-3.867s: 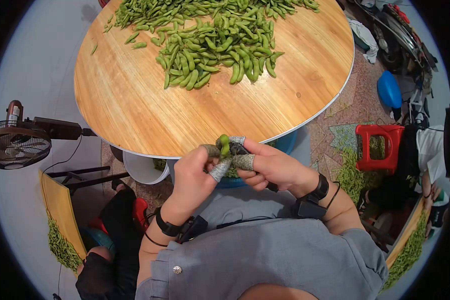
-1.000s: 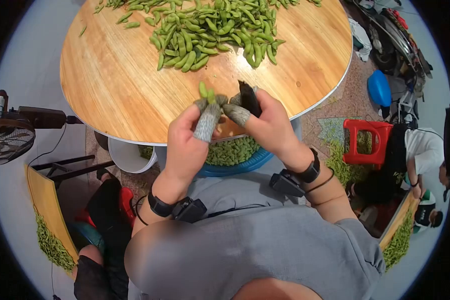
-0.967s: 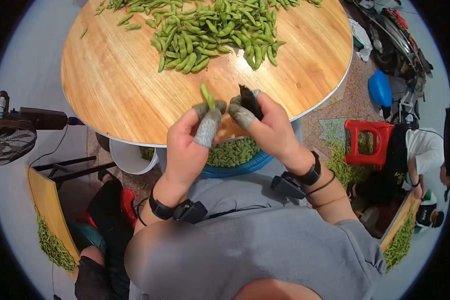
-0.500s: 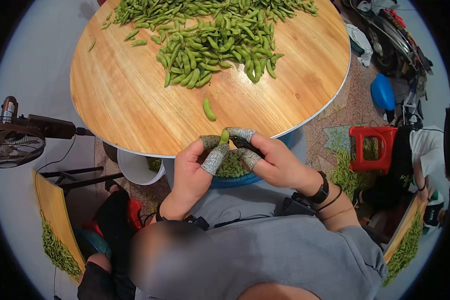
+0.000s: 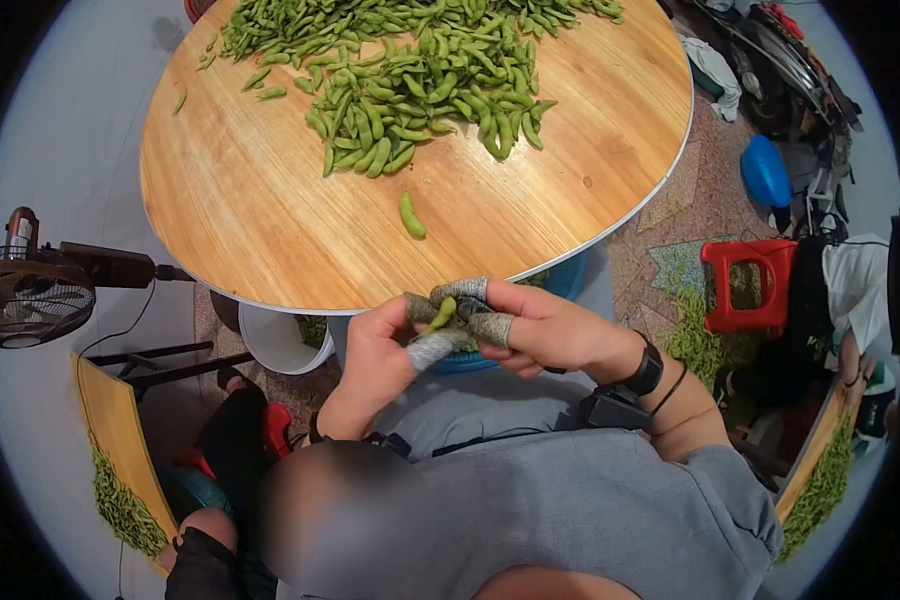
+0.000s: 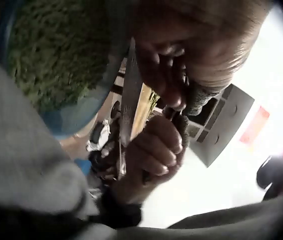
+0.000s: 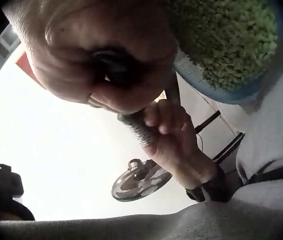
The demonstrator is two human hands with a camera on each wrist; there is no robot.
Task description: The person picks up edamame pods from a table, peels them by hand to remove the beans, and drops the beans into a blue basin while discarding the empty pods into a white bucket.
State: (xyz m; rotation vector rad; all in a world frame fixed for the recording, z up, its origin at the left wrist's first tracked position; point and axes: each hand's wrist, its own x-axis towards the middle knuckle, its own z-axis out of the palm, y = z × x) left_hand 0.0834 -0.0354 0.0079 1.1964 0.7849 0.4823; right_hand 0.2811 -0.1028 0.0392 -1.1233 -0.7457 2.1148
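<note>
Just off the near edge of the round wooden table (image 5: 300,240), the left hand (image 5: 375,350) pinches a green pod (image 5: 441,316) between wrapped thumb and finger. The right hand (image 5: 550,330) meets it there, its wrapped fingers curled round a dark object (image 5: 457,305) that is mostly hidden. A single pod (image 5: 411,216) lies on the table ahead of the hands, and a large pile of pods (image 5: 430,90) lies farther back. Below the hands is a blue basin (image 5: 567,277); the right wrist view shows many shelled beans (image 7: 221,40) in it.
A white bucket (image 5: 282,345) stands under the table's left edge, with a fan (image 5: 35,290) farther left. On the right are a red stool (image 5: 750,285) and a blue object (image 5: 766,171) on the floor. Other people sit at both sides near boards with pods.
The pod between the hands has tilted to the right, and the right hand has closed in against the left. One pod has come to lie alone on the table since about a second ago.
</note>
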